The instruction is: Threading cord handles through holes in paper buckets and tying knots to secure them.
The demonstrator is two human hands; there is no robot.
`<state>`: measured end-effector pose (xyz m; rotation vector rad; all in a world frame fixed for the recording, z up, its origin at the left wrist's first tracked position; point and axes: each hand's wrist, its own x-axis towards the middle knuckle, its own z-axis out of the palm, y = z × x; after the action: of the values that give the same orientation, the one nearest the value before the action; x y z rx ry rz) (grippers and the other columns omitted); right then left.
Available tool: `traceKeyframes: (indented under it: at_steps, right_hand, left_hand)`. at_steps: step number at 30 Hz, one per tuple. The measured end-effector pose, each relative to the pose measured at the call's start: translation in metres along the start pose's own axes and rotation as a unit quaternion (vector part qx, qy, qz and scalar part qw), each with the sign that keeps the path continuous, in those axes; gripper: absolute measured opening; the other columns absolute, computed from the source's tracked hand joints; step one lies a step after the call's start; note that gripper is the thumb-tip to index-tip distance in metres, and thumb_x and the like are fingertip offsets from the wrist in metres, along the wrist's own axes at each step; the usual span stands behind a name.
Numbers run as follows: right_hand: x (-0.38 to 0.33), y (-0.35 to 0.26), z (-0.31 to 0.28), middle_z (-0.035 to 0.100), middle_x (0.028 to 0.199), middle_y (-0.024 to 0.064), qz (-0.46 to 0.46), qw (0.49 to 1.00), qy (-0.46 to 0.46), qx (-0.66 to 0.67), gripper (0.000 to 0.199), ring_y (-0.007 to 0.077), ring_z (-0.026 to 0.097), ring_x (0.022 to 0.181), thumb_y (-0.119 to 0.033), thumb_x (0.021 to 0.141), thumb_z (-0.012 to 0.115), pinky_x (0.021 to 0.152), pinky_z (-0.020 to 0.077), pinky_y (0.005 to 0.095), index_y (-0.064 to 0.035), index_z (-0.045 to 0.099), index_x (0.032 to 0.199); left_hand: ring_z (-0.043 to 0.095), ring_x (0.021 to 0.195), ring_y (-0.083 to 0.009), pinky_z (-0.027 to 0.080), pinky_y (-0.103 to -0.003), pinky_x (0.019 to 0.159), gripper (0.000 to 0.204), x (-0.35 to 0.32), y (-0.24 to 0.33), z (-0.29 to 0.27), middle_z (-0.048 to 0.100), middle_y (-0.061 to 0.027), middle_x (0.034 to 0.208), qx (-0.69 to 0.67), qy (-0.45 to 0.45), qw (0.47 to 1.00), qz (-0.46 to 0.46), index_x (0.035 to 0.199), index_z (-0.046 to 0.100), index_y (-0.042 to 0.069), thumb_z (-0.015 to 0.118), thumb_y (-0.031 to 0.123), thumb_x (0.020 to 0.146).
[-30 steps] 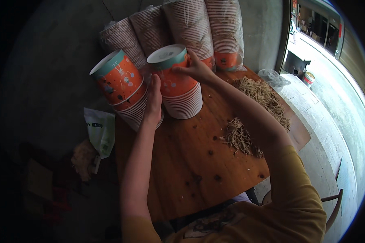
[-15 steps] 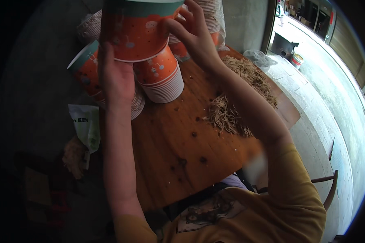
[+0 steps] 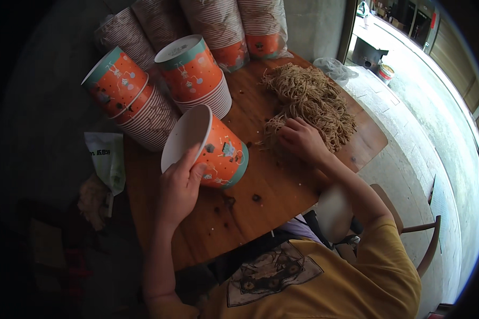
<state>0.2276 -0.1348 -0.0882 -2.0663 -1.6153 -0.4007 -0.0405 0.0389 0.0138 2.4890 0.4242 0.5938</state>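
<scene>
Leaning in the left hand (image 3: 178,192): an open orange tub (image 3: 222,153).

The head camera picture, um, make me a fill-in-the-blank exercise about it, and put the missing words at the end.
1. The left hand holds a tub with a mostly ____ outside.
2. The right hand touches tan strands piled on a wooden ____.
3. The rear tub stacks are wrapped in clear ____.
4. The person's shirt is ____.

Missing words: orange; table; plastic; yellow.
</scene>
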Motion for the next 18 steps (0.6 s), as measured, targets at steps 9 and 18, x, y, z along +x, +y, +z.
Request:
traceKeyframes:
  at_steps: [9, 18]
  right_hand:
    - [0.014, -0.095, -0.058, 0.063, 0.087, 0.0031, 0.068, 0.880, 0.043, 0.468, 0.007, 0.0068, 0.058, 0.074, -0.010, 0.089, 0.061, 0.064, 0.0470, 0.0241, -0.0027, 0.060, 0.091]
    - [0.001, -0.154, -0.085, 0.068, 0.089, 0.0038, 0.031, 0.813, -0.218, 0.538, 0.012, 0.0074, 0.061, 0.072, -0.011, 0.089, 0.064, 0.064, 0.0461, 0.0223, -0.0041, 0.067, 0.098]
  left_hand:
    - [0.060, 0.095, -0.0351, 0.046, -0.044, 0.084, 0.035, 0.001, 0.007, 0.000, 0.063, -0.0164, 0.103, 0.075, -0.025, 0.995, 0.060, 0.124, 0.053, 0.006, 0.057, 0.014, 0.090]
    - [0.059, 0.099, -0.0325, 0.046, -0.041, 0.087, 0.041, 0.005, 0.015, 0.012, 0.062, -0.0146, 0.106, 0.044, -0.065, 0.993, 0.086, 0.126, 0.051, 0.005, 0.060, 0.010, 0.087]
